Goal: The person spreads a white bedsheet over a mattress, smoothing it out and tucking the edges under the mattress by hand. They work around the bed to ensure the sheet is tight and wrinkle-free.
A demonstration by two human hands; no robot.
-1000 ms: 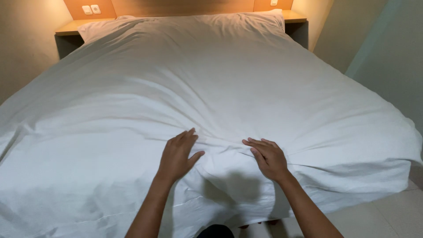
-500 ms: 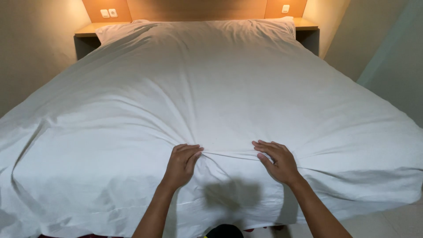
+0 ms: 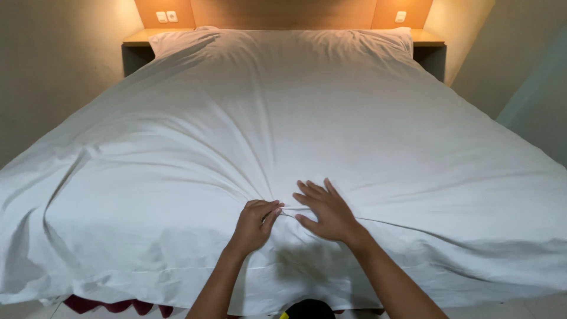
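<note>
left hand (image 3: 255, 224) seemingly pinches white sheet (image 3: 295, 118)

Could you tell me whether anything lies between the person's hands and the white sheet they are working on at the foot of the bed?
Nothing visible does. The left hand is curled on the white sheet, pinching a fold, and the right hand lies flat on the cloth beside it. Only wrinkles surround them.

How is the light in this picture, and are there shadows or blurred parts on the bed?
Head view: warm light falls on the wooden headboard, while the white sheet looks cooler and evenly lit; a soft shadow lies on the sheet just below the left hand and right hand; the folds are sharp, with no glare or obvious blur; the sheet's left side is dimmer.
</note>
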